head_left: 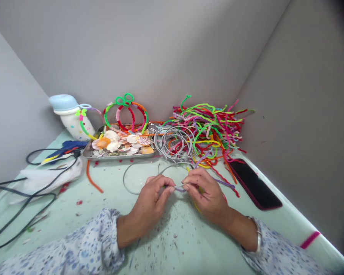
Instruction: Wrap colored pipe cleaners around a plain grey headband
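Both hands meet low over the middle of the table, fingertips a short gap apart. My left hand pinches a thin grey wire between thumb and forefinger; the wire loops out to the left behind it. My right hand pinches the same wire close by. Purple, yellow and red fuzzy pipe cleaners lie under or around the right hand; whether its fingers hold any of them I cannot tell. Just behind the hands sits a coil of grey wire. A heap of colourful pipe cleaners rises beyond it.
A metal tray of seashells stands at the back, with pipe-cleaner rings upright on it. A white bottle with a blue lid leans at left. Black cable and a plastic bag lie left; a phone lies right.
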The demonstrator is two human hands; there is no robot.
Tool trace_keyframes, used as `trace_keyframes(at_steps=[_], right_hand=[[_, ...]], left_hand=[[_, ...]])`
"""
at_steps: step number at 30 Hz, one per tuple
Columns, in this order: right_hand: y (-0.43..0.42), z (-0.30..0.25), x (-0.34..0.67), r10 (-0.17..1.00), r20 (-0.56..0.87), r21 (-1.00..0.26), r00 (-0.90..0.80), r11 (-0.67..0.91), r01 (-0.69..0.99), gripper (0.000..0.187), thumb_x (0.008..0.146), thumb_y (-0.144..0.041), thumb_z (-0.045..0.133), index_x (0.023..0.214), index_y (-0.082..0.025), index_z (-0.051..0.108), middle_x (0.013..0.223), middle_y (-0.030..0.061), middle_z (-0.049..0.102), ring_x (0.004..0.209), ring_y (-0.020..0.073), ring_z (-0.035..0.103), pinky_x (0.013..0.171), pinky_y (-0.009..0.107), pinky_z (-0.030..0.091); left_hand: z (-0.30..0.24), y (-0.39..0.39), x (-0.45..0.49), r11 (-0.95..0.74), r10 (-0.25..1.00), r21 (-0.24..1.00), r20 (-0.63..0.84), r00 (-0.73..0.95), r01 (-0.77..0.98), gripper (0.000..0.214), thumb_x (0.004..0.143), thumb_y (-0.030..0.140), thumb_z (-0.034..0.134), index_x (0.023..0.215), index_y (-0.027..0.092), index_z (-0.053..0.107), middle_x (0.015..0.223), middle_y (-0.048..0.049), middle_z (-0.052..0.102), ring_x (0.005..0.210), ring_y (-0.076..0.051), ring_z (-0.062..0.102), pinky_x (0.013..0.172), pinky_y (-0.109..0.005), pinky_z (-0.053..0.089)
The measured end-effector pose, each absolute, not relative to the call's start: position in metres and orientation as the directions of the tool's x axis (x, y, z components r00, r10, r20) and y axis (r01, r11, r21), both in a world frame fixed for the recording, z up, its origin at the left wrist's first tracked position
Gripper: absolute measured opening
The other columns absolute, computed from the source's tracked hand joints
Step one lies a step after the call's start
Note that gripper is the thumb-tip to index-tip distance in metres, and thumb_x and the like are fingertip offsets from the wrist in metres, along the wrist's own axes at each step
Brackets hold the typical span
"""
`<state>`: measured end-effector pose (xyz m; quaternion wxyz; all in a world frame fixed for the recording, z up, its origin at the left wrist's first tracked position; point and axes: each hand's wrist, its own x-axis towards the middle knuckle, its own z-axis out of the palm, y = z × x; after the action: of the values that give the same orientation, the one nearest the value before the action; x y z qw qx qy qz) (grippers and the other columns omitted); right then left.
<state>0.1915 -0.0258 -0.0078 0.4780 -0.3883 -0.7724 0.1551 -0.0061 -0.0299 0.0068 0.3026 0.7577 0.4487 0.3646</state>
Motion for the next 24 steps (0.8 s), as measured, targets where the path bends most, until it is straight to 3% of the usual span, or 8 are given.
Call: trace_keyframes(at_steps=[12,24], right_hand=[[-0.0251,-0.0074,0.1919,0.771,0.598,-0.635,-0.218,0.621,0.459,0.009,0.091,-0.017,0.058,0.094,-0.022,0.065,0.094,0.0048,0.057,0.083,0.0180,0.057,0.071,0.032,0.049],[-0.0255,-0.0096,0.1921,0.777,0.585,-0.639,-0.233,0.618,0.458,0.010,0.091,-0.020,0.058,0.097,-0.023,0.065,0.096,0.0051,0.057,0.082,0.0177,0.058,0.070,0.031,0.050]], left_hand=[[0.0097,-0.0306,-0.0066,-0.298,0.921,0.915,0.200,0.334,0.272,0.018,0.096,0.030,0.047,0.100,0.020,0.061,0.093,-0.0039,0.066,0.085,-0.018,0.059,0.077,-0.030,0.046],[0.0074,-0.0287,-0.0059,-0.353,0.906,0.872,0.229,0.355,0.339,0.021,0.096,0.031,0.046,0.087,0.019,0.061,0.081,-0.0021,0.062,0.078,-0.018,0.057,0.071,-0.029,0.044]])
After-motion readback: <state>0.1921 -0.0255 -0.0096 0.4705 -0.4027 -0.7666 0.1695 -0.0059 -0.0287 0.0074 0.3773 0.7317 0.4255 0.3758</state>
